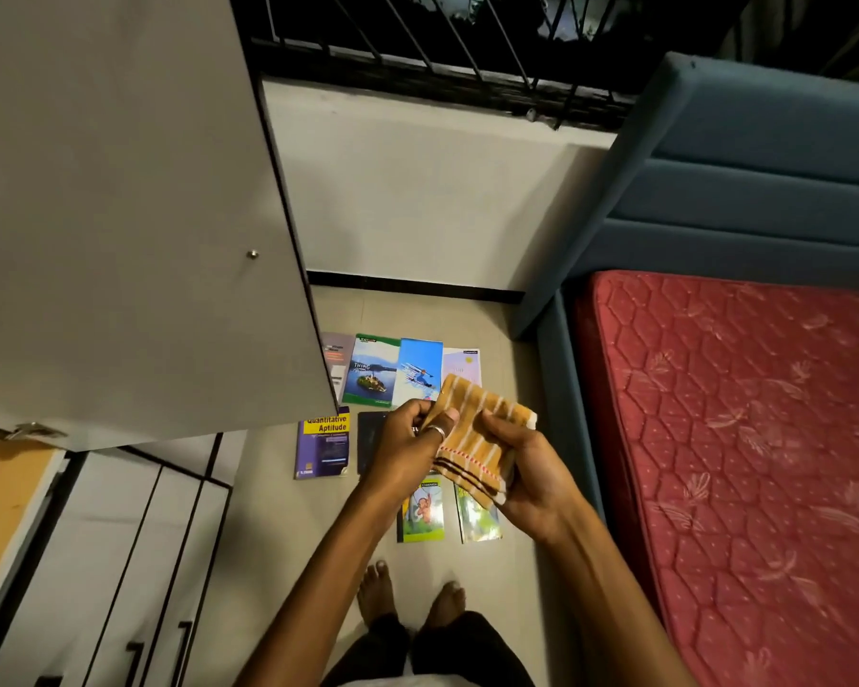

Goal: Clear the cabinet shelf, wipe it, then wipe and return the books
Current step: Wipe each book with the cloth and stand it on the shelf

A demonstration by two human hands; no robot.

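Observation:
Both my hands hold an orange cloth with white stripes [477,433] in front of me, above the floor. My left hand [407,443] pinches its left edge with thumb and fingers. My right hand [521,468] grips its right side and lower corner. Several books lie flat on the floor below: a purple "Quantitative Aptitude" book [323,446], a green-edged book with a lake picture [370,371], a blue book [417,374], a pale book [462,364] and two cartoon-cover books [422,510]. The open grey cabinet door [130,215] hangs at upper left.
A bed with a red quilted mattress [745,438] and blue padded frame [764,181] fills the right. Low white drawers with black handles [120,562] stand at lower left. My bare feet [412,597] stand just short of the books. A barred window is above the wall.

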